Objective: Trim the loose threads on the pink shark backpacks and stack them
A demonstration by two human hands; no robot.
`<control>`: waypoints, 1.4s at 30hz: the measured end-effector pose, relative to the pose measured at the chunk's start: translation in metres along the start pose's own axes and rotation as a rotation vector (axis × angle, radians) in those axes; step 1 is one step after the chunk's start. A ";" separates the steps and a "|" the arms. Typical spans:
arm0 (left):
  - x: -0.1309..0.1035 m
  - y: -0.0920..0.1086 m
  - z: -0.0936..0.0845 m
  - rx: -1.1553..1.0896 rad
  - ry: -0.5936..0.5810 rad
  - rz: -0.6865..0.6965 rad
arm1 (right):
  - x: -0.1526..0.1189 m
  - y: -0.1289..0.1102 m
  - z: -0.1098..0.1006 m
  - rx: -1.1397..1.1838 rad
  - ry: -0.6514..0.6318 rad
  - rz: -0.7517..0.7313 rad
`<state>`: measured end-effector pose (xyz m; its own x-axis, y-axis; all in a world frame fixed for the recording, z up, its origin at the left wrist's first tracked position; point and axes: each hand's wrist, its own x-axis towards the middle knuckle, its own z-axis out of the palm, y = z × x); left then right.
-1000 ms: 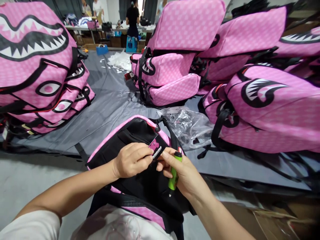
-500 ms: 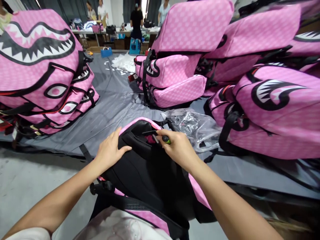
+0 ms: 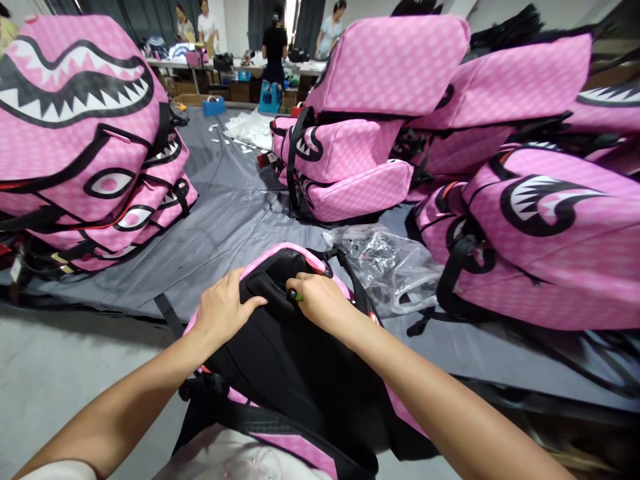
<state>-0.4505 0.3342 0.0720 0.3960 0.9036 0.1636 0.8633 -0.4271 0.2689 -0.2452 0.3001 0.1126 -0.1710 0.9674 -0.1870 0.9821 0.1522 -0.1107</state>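
A pink and black backpack (image 3: 300, 373) lies open in front of me, its black inside facing up. My left hand (image 3: 223, 310) grips its left rim, thumb over the black padded edge and fingers on the outer side. Inside the upper opening is my right hand (image 3: 320, 300), closed round a small tool with a green and black handle (image 3: 295, 295). The tool's far end is hidden in the bag. A clear plastic bag (image 3: 385, 267) lies just to the right of the backpack.
Pink shark-face backpacks are stacked at the left (image 3: 110, 153) and the right (image 3: 380, 73). A grey cloth (image 3: 225, 213) covers the table. White scraps (image 3: 250, 127) and a blue box (image 3: 213, 105) lie farther back. Several people stand near the far tables.
My right hand has moved left and deeper into the opening with the tool. The thin dark blade seen before is now hidden. My left hand keeps its grip on the rim.
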 end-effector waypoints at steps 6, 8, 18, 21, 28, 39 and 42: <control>-0.002 -0.001 -0.001 -0.015 0.001 0.002 | -0.001 0.004 -0.003 0.034 0.025 -0.034; -0.003 -0.002 -0.001 -0.037 0.008 0.016 | -0.001 0.002 -0.004 0.115 0.119 -0.031; -0.003 -0.010 0.004 -0.121 0.070 0.064 | 0.027 -0.024 -0.018 0.228 0.134 -0.101; -0.004 -0.013 0.004 -0.124 0.058 0.039 | 0.012 -0.017 -0.023 0.136 0.112 -0.155; -0.002 -0.005 -0.004 -0.076 0.020 -0.027 | -0.046 0.017 -0.019 -0.210 -0.131 0.036; 0.010 -0.001 -0.040 -0.288 -0.271 0.104 | -0.147 0.010 0.054 0.698 -0.411 0.427; -0.009 0.036 -0.064 -0.232 -0.222 0.158 | -0.189 0.015 0.073 0.940 -0.377 0.566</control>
<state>-0.4431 0.3085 0.1412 0.5992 0.8004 0.0173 0.7022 -0.5358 0.4688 -0.2039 0.1046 0.0746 0.1062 0.7032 -0.7030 0.5068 -0.6466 -0.5702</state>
